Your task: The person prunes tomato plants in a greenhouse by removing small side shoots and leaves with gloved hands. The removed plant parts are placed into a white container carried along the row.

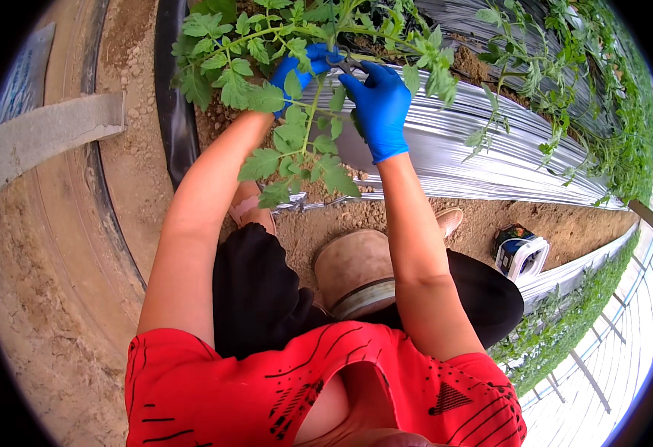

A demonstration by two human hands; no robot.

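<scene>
A leafy tomato plant [282,117] spreads over the upper middle of the head view. Both my hands wear blue gloves and meet at its stem. My right hand [381,103] holds a small dark metal tool [349,65], perhaps a clip or tying tool, at the fingertips. My left hand [298,70] reaches behind the leaves, its fingertips against the tool's other end near the stem; whether it grips anything is unclear. A thin dark string [333,25] runs up from there. Leaves cover part of the left hand.
Silver plastic mulch [449,148] covers the bed, with more tomato plants [578,84] at right. A round container [354,268] stands between my legs. A white-rimmed tub [528,257] sits on the soil path. Black plastic sheeting [174,100] and a pale slab [52,137] lie at left.
</scene>
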